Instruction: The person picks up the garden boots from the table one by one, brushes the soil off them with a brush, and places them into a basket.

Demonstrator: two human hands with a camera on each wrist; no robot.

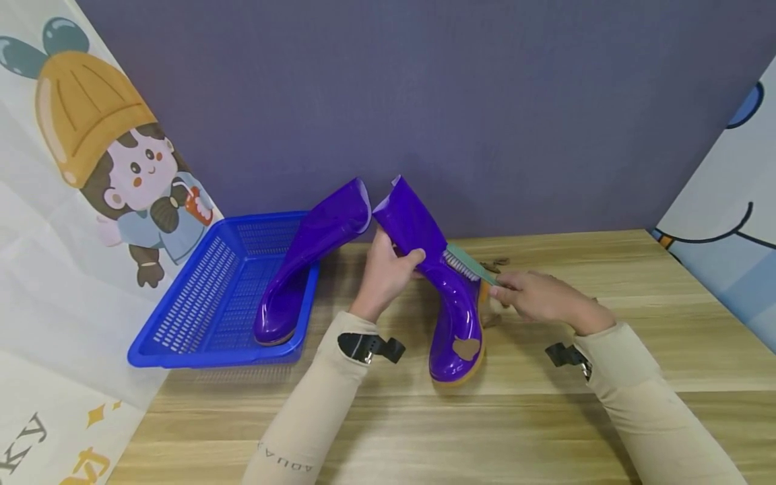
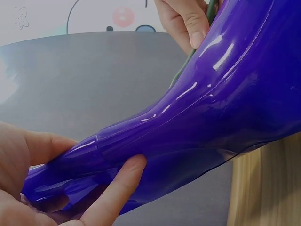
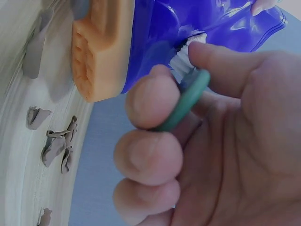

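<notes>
A glossy purple rain boot (image 1: 457, 303) with an orange sole (image 3: 106, 52) leans tilted over the table, toe toward the person. My left hand (image 1: 388, 269) grips its shaft near the top; in the left wrist view the thumb and fingers pinch the soft rubber. In my right hand (image 1: 536, 296) is the handle of a green brush (image 1: 469, 263), whose pale bristles touch the boot around the back of the ankle. A brown patch (image 1: 466, 348), like mud, sticks to the boot's foot. The second purple boot (image 1: 315, 232) leans inside the blue basket, apart from both hands.
The blue plastic basket (image 1: 176, 360) stands at the left of the wooden table (image 1: 545, 431). Several brown-grey scraps (image 3: 55, 146) lie on the table beside the sole. A grey panel (image 1: 424, 101) rises behind, with printed cloths on both sides.
</notes>
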